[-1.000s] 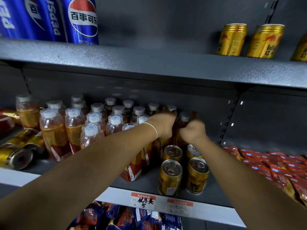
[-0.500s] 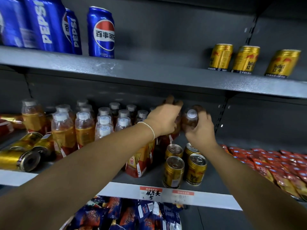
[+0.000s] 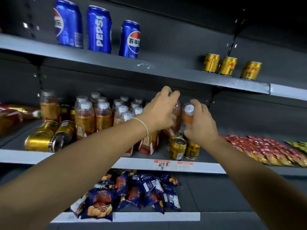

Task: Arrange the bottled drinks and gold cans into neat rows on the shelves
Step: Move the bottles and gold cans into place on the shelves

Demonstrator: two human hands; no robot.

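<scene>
In the head view, the left hand grips one bottle and the right hand grips another by its neck, both lifted above the middle shelf. The standing bottles to the left look mostly lined up, and upright cans stand in front. Several gold cans lie toppled at the left, so I judge the job about half done.
</scene>
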